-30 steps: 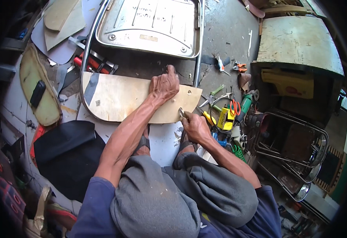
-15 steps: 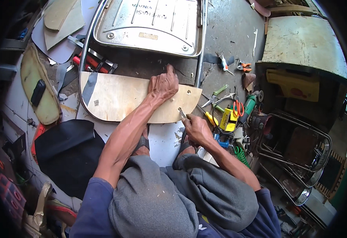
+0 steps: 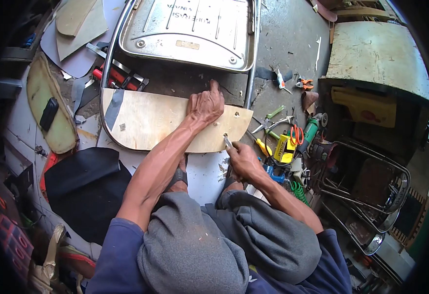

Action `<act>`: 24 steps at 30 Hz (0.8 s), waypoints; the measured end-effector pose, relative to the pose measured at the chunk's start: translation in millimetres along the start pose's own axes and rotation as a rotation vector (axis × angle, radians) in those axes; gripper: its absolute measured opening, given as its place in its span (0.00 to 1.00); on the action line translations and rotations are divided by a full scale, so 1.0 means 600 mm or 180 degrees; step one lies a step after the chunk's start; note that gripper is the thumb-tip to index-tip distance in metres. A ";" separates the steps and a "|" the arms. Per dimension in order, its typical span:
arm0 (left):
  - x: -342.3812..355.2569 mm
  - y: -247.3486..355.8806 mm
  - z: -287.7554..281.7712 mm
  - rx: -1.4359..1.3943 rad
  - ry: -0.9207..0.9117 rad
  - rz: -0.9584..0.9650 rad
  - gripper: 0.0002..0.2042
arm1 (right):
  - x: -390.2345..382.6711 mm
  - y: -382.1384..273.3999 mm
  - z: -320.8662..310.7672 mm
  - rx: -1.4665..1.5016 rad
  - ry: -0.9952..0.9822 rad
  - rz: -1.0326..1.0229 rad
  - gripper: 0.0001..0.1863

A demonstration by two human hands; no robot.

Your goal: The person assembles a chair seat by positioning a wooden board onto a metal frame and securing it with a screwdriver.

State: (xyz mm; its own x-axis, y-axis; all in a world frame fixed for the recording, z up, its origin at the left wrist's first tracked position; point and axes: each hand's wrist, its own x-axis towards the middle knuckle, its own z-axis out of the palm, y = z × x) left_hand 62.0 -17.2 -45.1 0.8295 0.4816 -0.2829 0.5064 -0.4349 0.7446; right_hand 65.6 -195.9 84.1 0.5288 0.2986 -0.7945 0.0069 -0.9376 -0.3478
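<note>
Across a tubular frame (image 3: 102,100) lies a plywood board (image 3: 148,120), long axis left to right; on it rests the left hand (image 3: 204,106) (grip unclear, one finger pointing away); then a metal tool (image 3: 228,142), aimed up-left, pinched in the right hand (image 3: 245,160).

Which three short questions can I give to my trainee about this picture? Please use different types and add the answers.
1. What crosses the wooden board near its left end?
A) a yellow box
B) a grey strip
C) a black cloth

2. True or false: the right hand is empty.

3. Complete: the ____ hand rests on the board, near its far edge.

Key:
1. B
2. False; its fingers hold a slim metal tool.
3. left
</note>
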 end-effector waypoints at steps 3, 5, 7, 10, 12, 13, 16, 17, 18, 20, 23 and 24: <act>-0.003 0.002 -0.003 -0.0108 0.0045 -0.0059 0.15 | -0.033 -0.072 -0.027 -0.0543 -0.0024 0.0156 0.18; 0.000 -0.001 -0.003 -0.0146 0.0069 0.0006 0.15 | -0.002 -0.023 -0.012 -0.0868 0.0218 -0.0403 0.17; -0.001 -0.002 0.000 -0.0112 0.0095 0.0021 0.15 | 0.002 -0.023 -0.007 -0.1119 0.0286 -0.0669 0.15; 0.001 -0.004 0.004 0.0007 0.0153 0.0074 0.16 | 0.002 -0.024 -0.009 -0.1443 0.0144 -0.0711 0.14; -0.002 -0.006 0.005 0.0033 0.0222 0.0116 0.15 | -0.013 -0.034 -0.021 -0.1750 0.0285 -0.0853 0.13; -0.002 -0.006 0.004 0.0006 0.0246 0.0151 0.15 | -0.018 -0.038 -0.029 -0.1906 0.0353 -0.0927 0.13; -0.004 -0.007 0.005 0.0042 0.0312 0.0259 0.15 | -0.008 -0.032 -0.047 -0.2529 0.0044 -0.1115 0.13; -0.005 -0.009 0.004 0.0139 0.0329 0.0290 0.14 | -0.007 -0.035 -0.051 -0.2729 -0.0115 -0.1076 0.13; -0.007 -0.012 0.004 0.0245 0.0339 0.0317 0.14 | -0.006 -0.032 -0.050 -0.2944 -0.0103 -0.1236 0.13; -0.005 -0.007 0.007 0.0183 0.0348 0.0253 0.14 | -0.003 -0.034 -0.048 -0.3229 -0.0034 -0.1348 0.13; -0.002 -0.012 0.013 0.0212 0.0379 0.0253 0.14 | 0.007 -0.046 -0.046 -0.3540 0.0156 -0.1623 0.12; -0.002 -0.012 0.012 0.0237 0.0385 0.0272 0.14 | 0.011 -0.049 -0.046 -0.3624 0.0233 -0.1723 0.12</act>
State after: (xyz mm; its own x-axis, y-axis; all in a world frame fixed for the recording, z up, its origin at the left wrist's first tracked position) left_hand 58.9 -20.1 -54.7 0.8382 0.5265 -0.1421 0.4550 -0.5314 0.7146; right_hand 92.4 -171.3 102.6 0.2752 0.7149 -0.6428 0.9427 -0.3319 0.0345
